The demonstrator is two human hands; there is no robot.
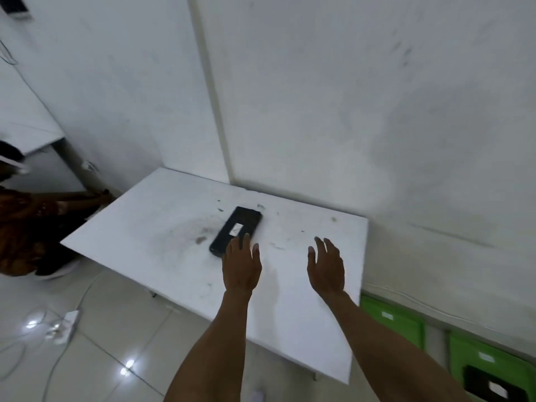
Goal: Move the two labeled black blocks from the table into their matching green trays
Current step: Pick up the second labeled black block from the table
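Observation:
A long black block (236, 229) with a white label lies on the white table (162, 227), near the table's middle. My left hand (240, 265) reaches over its near end, fingers apart, fingertips at the block's near edge. To the right, my right hand (326, 264) hovers open above bare tabletop and holds nothing. On the floor at the right stand two green trays. The nearer tray (464, 361) holds a second black block (490, 387) with a white label. The farther tray (406, 320) shows only a white label on its wall.
White walls close the table's far and right sides. At the left edge sits another person (26, 221) by a second white table (26, 132). A white power strip (65, 323) and cables lie on the tiled floor at lower left.

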